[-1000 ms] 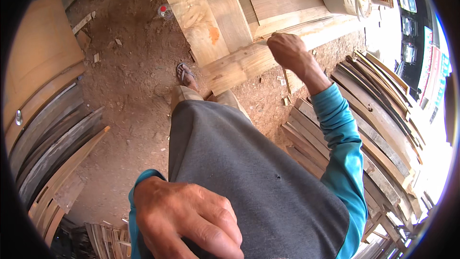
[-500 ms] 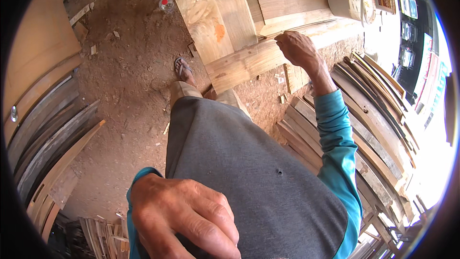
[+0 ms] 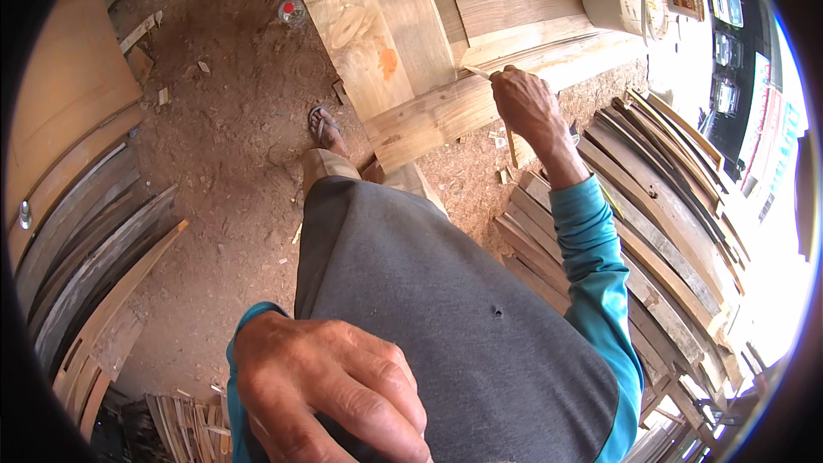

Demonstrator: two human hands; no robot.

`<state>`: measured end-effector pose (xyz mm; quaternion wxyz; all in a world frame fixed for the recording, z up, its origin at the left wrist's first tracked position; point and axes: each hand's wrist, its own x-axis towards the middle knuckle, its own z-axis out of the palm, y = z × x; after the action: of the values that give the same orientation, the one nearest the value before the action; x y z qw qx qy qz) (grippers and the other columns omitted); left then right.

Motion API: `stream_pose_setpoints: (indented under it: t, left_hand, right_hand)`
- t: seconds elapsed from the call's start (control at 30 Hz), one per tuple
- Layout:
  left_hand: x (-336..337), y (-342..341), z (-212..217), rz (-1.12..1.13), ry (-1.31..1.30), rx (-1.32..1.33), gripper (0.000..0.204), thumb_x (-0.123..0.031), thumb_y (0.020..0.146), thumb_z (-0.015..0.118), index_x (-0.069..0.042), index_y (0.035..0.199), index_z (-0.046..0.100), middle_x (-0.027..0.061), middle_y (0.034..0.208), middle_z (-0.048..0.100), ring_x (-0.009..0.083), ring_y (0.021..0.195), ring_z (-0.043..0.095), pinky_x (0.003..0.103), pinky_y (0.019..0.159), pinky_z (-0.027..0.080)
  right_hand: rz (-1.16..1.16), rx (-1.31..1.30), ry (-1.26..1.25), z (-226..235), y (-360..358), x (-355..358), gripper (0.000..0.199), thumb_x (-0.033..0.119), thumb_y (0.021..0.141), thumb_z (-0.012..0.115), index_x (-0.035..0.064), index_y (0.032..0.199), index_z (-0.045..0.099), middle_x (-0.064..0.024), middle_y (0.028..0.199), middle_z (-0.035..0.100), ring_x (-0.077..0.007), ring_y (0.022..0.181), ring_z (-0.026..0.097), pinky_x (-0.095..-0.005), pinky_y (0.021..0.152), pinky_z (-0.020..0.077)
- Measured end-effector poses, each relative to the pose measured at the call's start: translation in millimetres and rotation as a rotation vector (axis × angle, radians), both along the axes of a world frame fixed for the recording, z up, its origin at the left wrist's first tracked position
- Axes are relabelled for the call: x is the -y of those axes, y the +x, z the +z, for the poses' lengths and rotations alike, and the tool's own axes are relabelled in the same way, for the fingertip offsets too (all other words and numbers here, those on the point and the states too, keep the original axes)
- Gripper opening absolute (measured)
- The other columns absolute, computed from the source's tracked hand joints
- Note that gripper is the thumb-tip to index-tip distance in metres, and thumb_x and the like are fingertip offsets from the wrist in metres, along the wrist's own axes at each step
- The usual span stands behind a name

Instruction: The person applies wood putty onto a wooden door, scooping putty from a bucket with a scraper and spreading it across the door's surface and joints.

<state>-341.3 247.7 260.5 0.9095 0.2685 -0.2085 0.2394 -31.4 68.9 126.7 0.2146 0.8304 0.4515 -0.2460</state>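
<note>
From my distant post I see the two hands well apart. The right hand (image 3: 525, 107) is closed around a thin pale piece (image 3: 478, 72), whose tip points to the left and reaches the joint where the boards meet. The left hand (image 3: 334, 386) is far nearer to me, with bent fingers, before the dark grey cloth (image 3: 429, 283) of the person's clothing; its palm is hidden, so I cannot tell if it holds something.

The wooden panel lies beyond the right hand: its cross board (image 3: 433, 118) stretches to the left of this hand, and the long boards (image 3: 403, 21) run away from it. These parts already lie edge to edge, and an orange patch (image 3: 388, 63) already marks one long board. I judge the work at the joint to be in progress, not finished, but how much of it is left I cannot say, because the knuckles cover part of this place. Beyond and right of the right hand stands a stained white bucket (image 3: 610, 0).
</note>
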Motion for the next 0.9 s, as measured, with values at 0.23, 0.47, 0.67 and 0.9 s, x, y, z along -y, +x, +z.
stream_pose_setpoints:
  t: [0.23, 0.47, 0.67, 0.9]
  left_hand:
    - [-8, -2, 2, -0.016, 0.03, 0.035, 0.028, -0.028, 0.083, 0.089, -0.008, 0.101, 0.08, 0.014, 0.102, 0.076, 0.0209, 0.084, 0.068, 0.029, 0.071, 0.052]
    - [-15, -23, -1, -0.078, -0.017, 0.03, 0.027, -0.021, 0.1, 0.065, 0.004, 0.092, 0.073, 0.0228, 0.099, 0.073, 0.0332, 0.087, 0.073, 0.041, 0.073, 0.059]
    - [-24, -15, -1, -0.082, -0.035, 0.03, 0.028, -0.021, 0.1, 0.064, 0.003, 0.09, 0.072, 0.024, 0.096, 0.072, 0.034, 0.084, 0.072, 0.041, 0.07, 0.057]
    - [-25, -9, 2, -0.003, 0.034, 0.032, 0.025, -0.026, 0.084, 0.087, -0.009, 0.101, 0.08, 0.013, 0.103, 0.075, 0.0201, 0.085, 0.067, 0.028, 0.072, 0.052]
  right_hand:
    - [0.237, 0.0, 0.081, 2, 3, -3, 0.02, 0.005, 0.096, 0.056, 0.0023, 0.08, 0.068, -0.016, 0.091, 0.071, -0.0278, 0.08, 0.073, -0.0432, 0.071, 0.0583]
    - [-0.027, -0.033, 0.078, 13, 21, -8, 0.021, 0.007, 0.097, 0.051, -0.0008, 0.084, 0.066, -0.0217, 0.086, 0.069, -0.04, 0.082, 0.07, -0.0494, 0.073, 0.0542]
    - [-0.001, 0.006, 0.033, 0, 25, -2, 0.021, 0.006, 0.096, 0.051, 0.0001, 0.084, 0.067, -0.0202, 0.085, 0.07, -0.0384, 0.08, 0.07, -0.0484, 0.073, 0.0554]
    - [0.267, -0.071, 0.052, -6, 27, -28, 0.019, 0.002, 0.091, 0.055, -0.0007, 0.074, 0.065, -0.0191, 0.085, 0.071, -0.0375, 0.081, 0.072, -0.0477, 0.069, 0.0558]
